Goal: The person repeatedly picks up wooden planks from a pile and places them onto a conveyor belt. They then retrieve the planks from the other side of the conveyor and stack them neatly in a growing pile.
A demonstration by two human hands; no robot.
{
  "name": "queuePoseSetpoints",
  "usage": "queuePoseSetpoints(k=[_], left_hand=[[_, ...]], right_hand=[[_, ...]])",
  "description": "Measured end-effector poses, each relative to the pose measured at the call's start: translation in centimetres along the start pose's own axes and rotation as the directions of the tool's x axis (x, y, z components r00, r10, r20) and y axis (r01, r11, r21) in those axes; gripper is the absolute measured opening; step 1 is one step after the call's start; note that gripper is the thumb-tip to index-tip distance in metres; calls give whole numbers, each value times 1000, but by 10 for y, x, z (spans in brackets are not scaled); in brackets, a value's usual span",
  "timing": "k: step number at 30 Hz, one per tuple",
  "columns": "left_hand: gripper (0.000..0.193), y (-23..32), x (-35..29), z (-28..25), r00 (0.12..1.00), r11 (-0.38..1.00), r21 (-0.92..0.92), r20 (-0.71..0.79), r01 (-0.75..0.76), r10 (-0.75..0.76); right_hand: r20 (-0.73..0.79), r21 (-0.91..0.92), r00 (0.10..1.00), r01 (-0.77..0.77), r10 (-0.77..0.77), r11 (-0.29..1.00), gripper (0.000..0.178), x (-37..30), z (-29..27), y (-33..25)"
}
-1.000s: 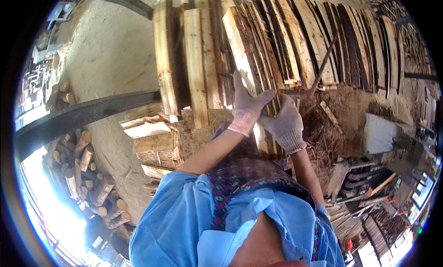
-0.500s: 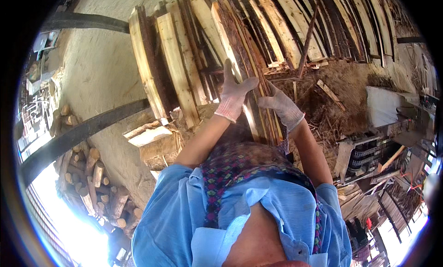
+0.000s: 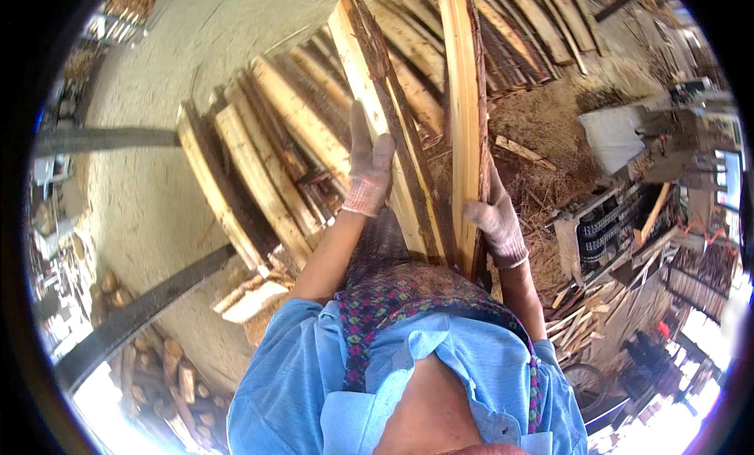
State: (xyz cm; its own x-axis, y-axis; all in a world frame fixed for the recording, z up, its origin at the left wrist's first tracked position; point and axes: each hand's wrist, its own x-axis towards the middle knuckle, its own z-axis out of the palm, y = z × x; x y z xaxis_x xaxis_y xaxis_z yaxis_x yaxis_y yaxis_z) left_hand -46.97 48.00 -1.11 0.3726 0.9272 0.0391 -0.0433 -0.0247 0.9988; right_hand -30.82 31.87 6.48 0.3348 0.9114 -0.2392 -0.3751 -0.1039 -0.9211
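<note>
My left hand (image 3: 369, 170), in a pale work glove, grips the left side of a long bark-edged plank (image 3: 371, 74), its thumb on the pale sawn face. Against that plank's right side is another dark, bark-covered strip. My right hand (image 3: 501, 225), gloved too, holds a second long plank (image 3: 462, 101) by its right edge, thumb on the front face and fingers partly hidden behind. Both planks stand out from my patterned apron (image 3: 424, 294), their near ends against it and their far ends raised over a row of slabs (image 3: 294, 105). A wedge-shaped gap separates them.
A dark beam (image 3: 149, 317) crosses at left, with stacked round logs (image 3: 173, 368) beyond it. Split wood (image 3: 251, 298) lies near my left elbow. Bark scraps cover the ground ahead right, near a dark crate (image 3: 616, 227) and a heap of offcuts (image 3: 585, 317).
The planks, close together before, are now spread apart and raised, one in each hand. My right hand has moved right and nearer to me; the view has shifted.
</note>
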Motion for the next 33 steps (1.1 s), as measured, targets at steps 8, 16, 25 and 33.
queuePoseSetpoints(k=[8,16,25,33], left_hand=[[68,72,27,91,915,895,-230,231,381,-330],[81,24,22,171,792,876,-91,479,473,-378],[104,2,21,266,769,1000,15,639,-21,7],[68,64,4,328,598,977,44,785,208,-163]], right_hand=[[-366,-678,903,-94,-223,729,109,-7,-8,-46],[-480,-834,845,-357,-235,421,108,-21,-46,-62],[-652,-706,722,-470,-229,530,107,-56,-107,-80],[-630,-661,668,-194,-396,725,106,-121,-196,-84]])
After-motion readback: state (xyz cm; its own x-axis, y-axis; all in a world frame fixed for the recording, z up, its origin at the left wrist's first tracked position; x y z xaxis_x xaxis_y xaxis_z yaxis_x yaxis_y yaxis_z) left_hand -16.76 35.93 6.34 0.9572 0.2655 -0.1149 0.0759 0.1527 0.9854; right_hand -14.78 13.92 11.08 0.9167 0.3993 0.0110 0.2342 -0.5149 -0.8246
